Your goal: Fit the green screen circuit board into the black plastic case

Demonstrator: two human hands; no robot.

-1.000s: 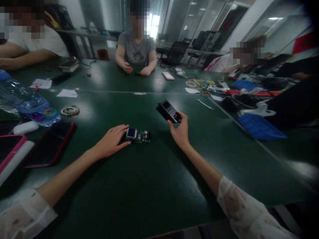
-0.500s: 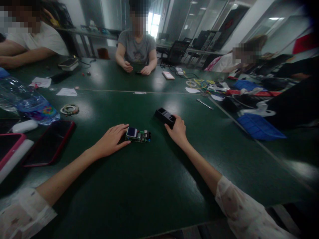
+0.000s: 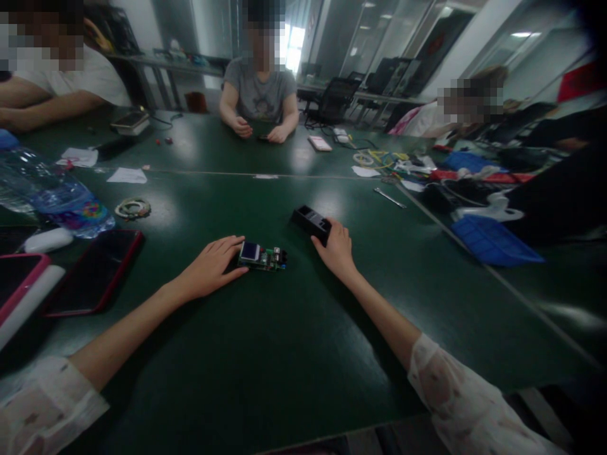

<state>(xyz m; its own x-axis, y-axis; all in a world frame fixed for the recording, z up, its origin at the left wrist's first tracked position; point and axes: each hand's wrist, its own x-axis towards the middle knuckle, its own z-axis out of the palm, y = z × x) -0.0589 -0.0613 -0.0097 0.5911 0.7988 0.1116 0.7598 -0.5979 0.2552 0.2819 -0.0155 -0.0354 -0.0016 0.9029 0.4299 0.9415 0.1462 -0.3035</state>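
A small green circuit board with a little square screen lies on the dark green table. My left hand grips its left end, thumb at the near edge and fingers at the far edge. To the right and farther back is a black rectangular case with openings in its top. My right hand holds the case by its right end, thumb on the near side. The board and the case are apart.
On the left are a water bottle, a red-edged phone and a coiled bracelet. A wrench and a blue tray lie right. Across the table sits a person in grey; others sit at both sides.
My right hand has shifted very slightly left with the black case. My left hand and the circuit board have stayed practically still.
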